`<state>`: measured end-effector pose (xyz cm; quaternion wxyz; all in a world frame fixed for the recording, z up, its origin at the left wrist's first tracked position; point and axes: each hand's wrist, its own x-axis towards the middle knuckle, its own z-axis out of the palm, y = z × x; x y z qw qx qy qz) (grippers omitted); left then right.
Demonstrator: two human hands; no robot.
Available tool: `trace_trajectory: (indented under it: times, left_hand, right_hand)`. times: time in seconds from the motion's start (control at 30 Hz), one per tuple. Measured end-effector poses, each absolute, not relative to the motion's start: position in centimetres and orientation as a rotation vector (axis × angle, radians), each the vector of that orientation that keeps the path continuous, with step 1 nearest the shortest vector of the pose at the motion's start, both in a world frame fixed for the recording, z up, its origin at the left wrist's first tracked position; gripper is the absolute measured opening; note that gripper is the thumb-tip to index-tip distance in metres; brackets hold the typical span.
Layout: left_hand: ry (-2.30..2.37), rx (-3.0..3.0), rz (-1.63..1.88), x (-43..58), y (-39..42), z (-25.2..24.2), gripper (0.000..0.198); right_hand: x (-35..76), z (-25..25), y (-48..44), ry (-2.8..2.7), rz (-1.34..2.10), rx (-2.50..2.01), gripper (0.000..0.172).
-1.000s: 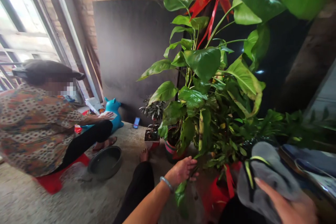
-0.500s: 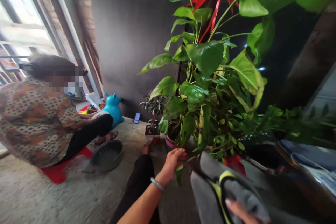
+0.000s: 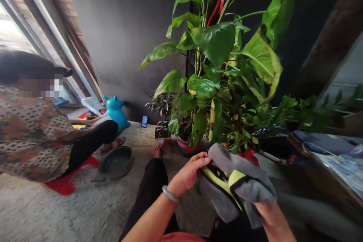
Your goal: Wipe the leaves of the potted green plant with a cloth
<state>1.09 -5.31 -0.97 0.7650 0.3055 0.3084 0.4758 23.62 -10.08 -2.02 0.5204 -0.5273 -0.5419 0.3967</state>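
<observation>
A grey cloth (image 3: 221,198) with a yellow-green side and black edging is bunched up in front of my lap. The fingers of my left hand (image 3: 190,174), bracelet on the wrist, are closed on its near-left edge. Folds of the cloth cover most of my right hand (image 3: 264,210), which holds it from the right; those fingers are hidden. A green leaf (image 3: 197,186) shows just below my left hand. Right beyond the cloth stands a tall leafy plant (image 3: 217,43) with broad glossy leaves, some yellowed at the edges, in a pot (image 3: 183,145).
A small dark-leaved plant (image 3: 163,104) in a square pot stands beside a phone (image 3: 144,121) leaning at the wall. To the left a person (image 3: 36,132) sits on a red stool (image 3: 61,181), near a grey basin (image 3: 116,162) and a blue animal toy (image 3: 115,113).
My left hand has come right to the cloth and taken its edge. The cloth has folded over my right hand. The view has tilted down.
</observation>
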Motion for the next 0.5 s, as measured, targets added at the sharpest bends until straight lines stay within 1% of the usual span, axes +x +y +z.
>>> trace_trajectory:
  times: [0.13,0.27,0.37,0.43,0.5]
  left_hand:
    - [0.621,0.598,0.934,1.1,-6.3,-1.9,0.038]
    - [0.604,0.389,0.782,1.7,-7.7,-3.3,0.044]
    - [0.620,0.233,0.791,2.4,-8.0,-3.4,0.040]
    - [0.705,0.193,0.864,2.6,-7.7,-3.2,0.036]
    - [0.820,0.174,0.971,2.5,-7.3,-3.1,0.037]
  right_hand:
    - [22.6,0.6,-10.7,-1.625,1.040,-1.107,0.025]
    - [20.7,3.0,-10.7,-1.920,1.004,-0.953,0.037]
    - [20.1,2.4,-10.2,-1.910,0.989,-0.955,0.044]
    - [20.2,0.9,-9.8,-1.803,0.959,-1.007,0.052]
    - [20.3,-0.9,-9.6,-1.681,0.918,-1.097,0.058]
